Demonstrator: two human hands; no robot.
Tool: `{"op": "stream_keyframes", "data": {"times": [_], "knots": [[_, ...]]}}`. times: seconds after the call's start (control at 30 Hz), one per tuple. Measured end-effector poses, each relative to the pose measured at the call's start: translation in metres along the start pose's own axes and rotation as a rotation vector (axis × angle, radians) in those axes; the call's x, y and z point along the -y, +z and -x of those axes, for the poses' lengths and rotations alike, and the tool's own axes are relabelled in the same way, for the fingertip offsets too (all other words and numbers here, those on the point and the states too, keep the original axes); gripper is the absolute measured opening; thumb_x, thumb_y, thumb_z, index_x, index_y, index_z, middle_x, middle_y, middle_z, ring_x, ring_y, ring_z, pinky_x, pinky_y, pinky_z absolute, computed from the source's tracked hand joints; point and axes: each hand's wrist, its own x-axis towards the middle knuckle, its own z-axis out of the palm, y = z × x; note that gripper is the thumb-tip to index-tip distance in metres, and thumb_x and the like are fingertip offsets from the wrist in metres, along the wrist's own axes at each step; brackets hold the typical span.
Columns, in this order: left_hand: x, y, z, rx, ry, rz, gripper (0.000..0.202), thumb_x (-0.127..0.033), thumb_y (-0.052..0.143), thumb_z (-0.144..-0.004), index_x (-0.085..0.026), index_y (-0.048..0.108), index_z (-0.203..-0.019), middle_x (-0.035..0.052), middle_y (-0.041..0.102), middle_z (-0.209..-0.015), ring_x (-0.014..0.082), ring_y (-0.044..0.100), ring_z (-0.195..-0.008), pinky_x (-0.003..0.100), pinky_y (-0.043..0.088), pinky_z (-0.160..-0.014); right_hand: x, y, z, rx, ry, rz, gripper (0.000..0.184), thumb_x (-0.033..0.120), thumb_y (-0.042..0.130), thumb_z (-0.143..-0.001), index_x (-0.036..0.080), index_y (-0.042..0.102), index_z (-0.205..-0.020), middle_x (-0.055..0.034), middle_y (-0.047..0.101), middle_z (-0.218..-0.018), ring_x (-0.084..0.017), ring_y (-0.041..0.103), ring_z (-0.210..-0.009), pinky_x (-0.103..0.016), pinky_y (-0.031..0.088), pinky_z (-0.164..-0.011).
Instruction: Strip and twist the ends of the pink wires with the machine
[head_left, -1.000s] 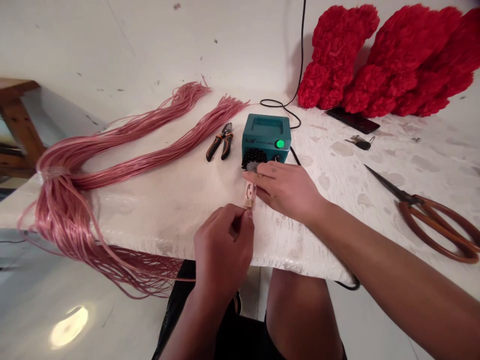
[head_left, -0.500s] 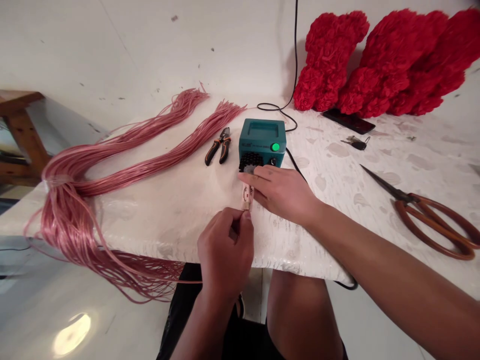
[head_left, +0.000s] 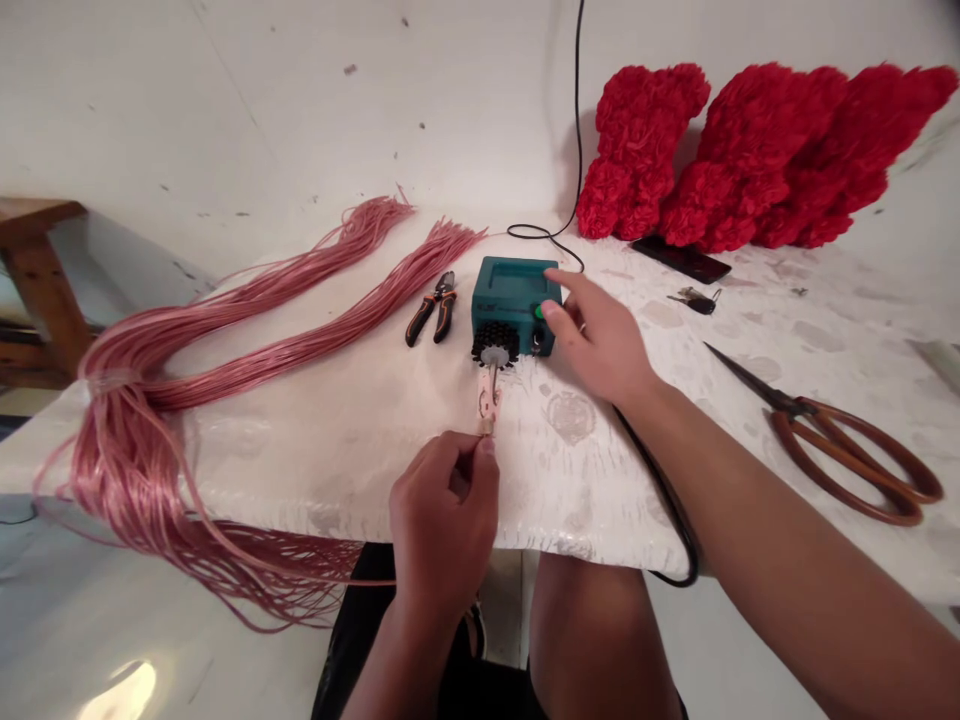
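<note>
The tabletop (head_left: 577, 480) is white, mottled with beige patches. Pink is seen on the bundled strands (head_left: 322, 320) and the pale strip (head_left: 488, 398), teal on the box (head_left: 510, 290), deep red on the ruffled shapes (head_left: 637, 150), and brown on the scissors handles (head_left: 776, 440).

Left hand (head_left: 442, 520) pinches the lower end of a pale pink strip (head_left: 487, 400) on the table (head_left: 360, 470); the strip runs up to the grey hub of a black bristled wheel (head_left: 495, 343) at the front of a teal box (head_left: 510, 290). Right hand (head_left: 596, 335) is open over the box's right corner, contact unclear; combination pliers (head_left: 433, 308) lie left of the box; pink strands (head_left: 127, 400) lie farther left; brown-handled scissors (head_left: 840, 450) lie well right.
</note>
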Motion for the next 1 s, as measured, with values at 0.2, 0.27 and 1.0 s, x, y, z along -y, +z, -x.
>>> {"op": "stream_keyframes", "data": {"times": [0.2,0.27,1.0], "knots": [[-0.003,-0.002,-0.002,-0.001,-0.057,0.031,0.019,-0.022,0.062,-0.087,-0.019,0.063,-0.068,-0.0051,0.051,-0.053,0.0100,0.044,-0.050,0.025,0.037,-0.052,-0.008,0.015,-0.002,0.022,0.000,-0.069,0.041,0.048,0.043,-0.103,0.022,0.063,-0.128,-0.0101,0.068,-0.126,-0.029,0.064,-0.114,-0.047,0.050,-0.100],[-0.004,-0.002,-0.002,-0.004,-0.054,0.040,0.020,-0.021,0.062,-0.086,-0.019,0.062,-0.066,-0.0051,0.050,-0.052,0.0100,0.044,-0.050,0.024,0.036,-0.051,-0.007,0.016,-0.001,0.012,-0.001,-0.082,0.040,0.048,0.043,-0.103,0.023,0.063,-0.127,-0.0102,0.068,-0.126,-0.029,0.064,-0.114,-0.047,0.049,-0.101],[-0.016,-0.048,0.018,0.116,0.054,0.035,0.015,-0.016,0.061,-0.088,-0.023,0.069,-0.077,-0.0032,0.066,-0.068,0.0121,0.059,-0.063,0.024,0.048,-0.061,-0.013,0.017,0.001,-0.005,-0.001,-0.098,0.045,0.053,0.040,-0.103,0.025,0.062,-0.129,-0.0086,0.069,-0.122,-0.027,0.065,-0.107,-0.045,0.050,-0.097]]}}
